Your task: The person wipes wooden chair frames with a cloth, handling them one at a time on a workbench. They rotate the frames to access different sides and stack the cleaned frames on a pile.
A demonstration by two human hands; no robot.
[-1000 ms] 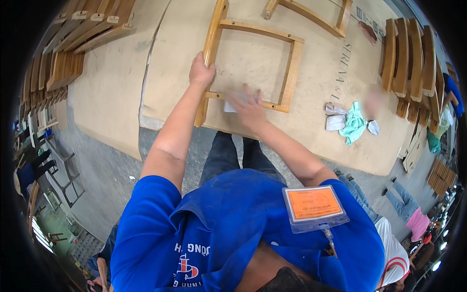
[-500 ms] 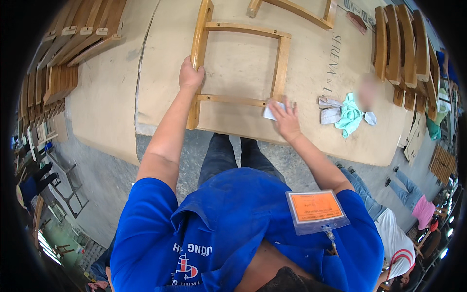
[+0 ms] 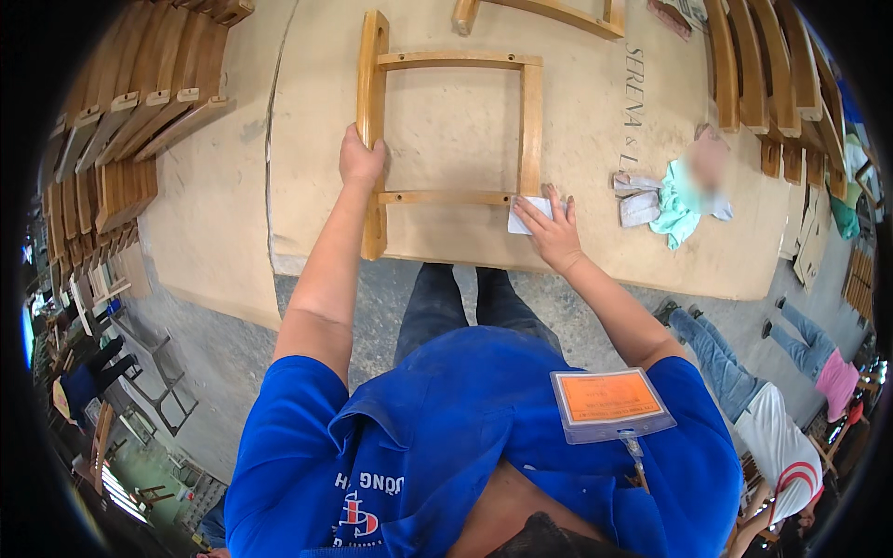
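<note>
A light wooden frame (image 3: pixel 531 116), like a chair part with a longer, thicker left post and thinner rails, lies on the cardboard-covered table (image 3: pixel 446 237). Round that post's middle my left hand (image 3: pixel 361 160) is closed, the thumb on its inner side. At the frame's near right corner my right hand (image 3: pixel 558 240) holds a small folded white sheet (image 3: pixel 519 219) under its fingers, against the rail's end. Those fingers are partly spread over it. Whether the sheet is paper, cloth or sandpaper I cannot tell.
Another wooden frame (image 3: pixel 567 17) lies at the far edge. Right of me rest a mint-green cloth (image 3: pixel 677 209) and grey-white pieces (image 3: pixel 638 206). Curved wooden parts are stacked at left (image 3: pixel 139 102) and right (image 3: pixel 781 74). People stand off to the right, beyond the table.
The whole view has shifted slightly. My left hand stays on the post. My right hand and the sheet have moved slightly at the frame's corner, showing more of the sheet.
</note>
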